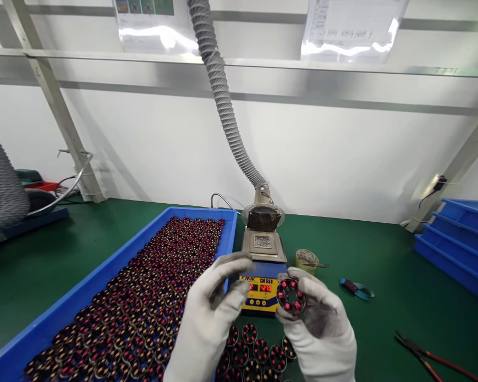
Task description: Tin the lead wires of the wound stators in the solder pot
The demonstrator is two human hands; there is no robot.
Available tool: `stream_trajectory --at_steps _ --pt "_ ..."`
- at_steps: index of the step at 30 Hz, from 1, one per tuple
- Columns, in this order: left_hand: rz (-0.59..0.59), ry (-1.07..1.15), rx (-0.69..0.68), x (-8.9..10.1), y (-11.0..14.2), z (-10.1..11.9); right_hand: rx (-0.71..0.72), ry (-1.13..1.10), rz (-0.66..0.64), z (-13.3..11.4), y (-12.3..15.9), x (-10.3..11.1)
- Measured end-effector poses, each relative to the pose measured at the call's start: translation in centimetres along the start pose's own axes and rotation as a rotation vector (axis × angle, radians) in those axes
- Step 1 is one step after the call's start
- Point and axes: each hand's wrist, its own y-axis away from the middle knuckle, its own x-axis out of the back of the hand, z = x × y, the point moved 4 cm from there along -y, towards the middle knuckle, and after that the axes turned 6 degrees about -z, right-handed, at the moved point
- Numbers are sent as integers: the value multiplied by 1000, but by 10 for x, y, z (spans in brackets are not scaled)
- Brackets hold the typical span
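Both my hands wear white gloves. My right hand (318, 323) is closed around a small round stator with red coil windings (290, 295), held up in front of the solder pot unit (263, 276). My left hand (211, 313) hovers just left of it with fingers curled and apart, holding nothing that I can see. Several more wound stators (258, 350) lie on the green mat below my hands. A long blue tray (67, 307) on the left is packed with several rows of the same stators.
A grey ribbed fume hose (223, 101) drops to a fan hood (263, 216) over the pot. A small tin (306, 260), teal-handled cutters (356, 289) and red-handled pliers (430, 358) lie right. Stacked blue trays (462, 239) stand far right.
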Motion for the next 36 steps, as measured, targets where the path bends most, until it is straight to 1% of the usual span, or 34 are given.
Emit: stream_trajectory --at_steps 2,3,4,5,6,8,9,11,12,13,14,16,17,18,19,21,22,23,24,25,26,28,29,30,32,34,36 --pt "-165 114 164 -10 -1 -10 232 189 -11 -10 4 -4" --pt "-233 190 213 -19 -1 -14 332 279 -31 -13 6 -6" --pt "-267 278 228 -28 -1 -17 407 357 -53 -14 8 -9" --pt "-260 370 226 -36 -2 -19 454 416 -65 -15 10 -11" --pt "-219 469 215 -43 -2 -21 470 453 -58 -14 11 -12" --pt "-86 667 220 -52 -3 -27 465 475 10 -14 13 -13" --pt "-9 750 224 -52 -4 -30 465 467 62 -15 13 -12" --pt "167 833 207 -44 -5 -34 438 423 144 -18 13 -11" --pt "240 816 192 -38 -5 -34 423 401 160 -19 13 -10" --pt "266 759 191 -32 -6 -33 411 385 164 -20 12 -9" --pt "231 685 208 -29 -6 -32 403 379 159 -20 11 -8" --pt "52 534 299 -32 -7 -30 445 400 114 -21 11 -6" --pt "-5 488 336 -34 -6 -30 489 418 85 -21 12 -6" --pt "-11 472 354 -36 -4 -30 520 432 56 -20 12 -5" --pt "30 474 352 -37 -3 -31 541 443 32 -18 13 -6" --pt "169 496 295 -35 -2 -32 554 442 13 -16 13 -7" --pt "231 525 246 -32 -2 -32 547 433 31 -16 12 -8" --pt "266 552 199 -30 -2 -31 528 424 63 -16 12 -9" --pt "271 568 165 -27 -3 -30 505 412 97 -17 12 -9" --pt "245 570 152 -25 -4 -29 479 400 122 -17 11 -10" --pt "185 557 169 -25 -6 -28 451 389 133 -18 12 -11" --pt "28 507 251 -28 -7 -25 405 375 88 -17 12 -12" --pt "-18 494 293 -29 -6 -25 392 368 53 -17 13 -12" --pt "-28 490 318 -30 -6 -24 387 363 20 -16 15 -12" --pt "3 482 334 -30 -5 -23 380 350 -19 -15 17 -11" --pt "25 460 335 -30 -5 -24 379 337 -38 -14 17 -10" --pt "13 444 338 -31 -6 -25 376 332 -43 -14 17 -10"
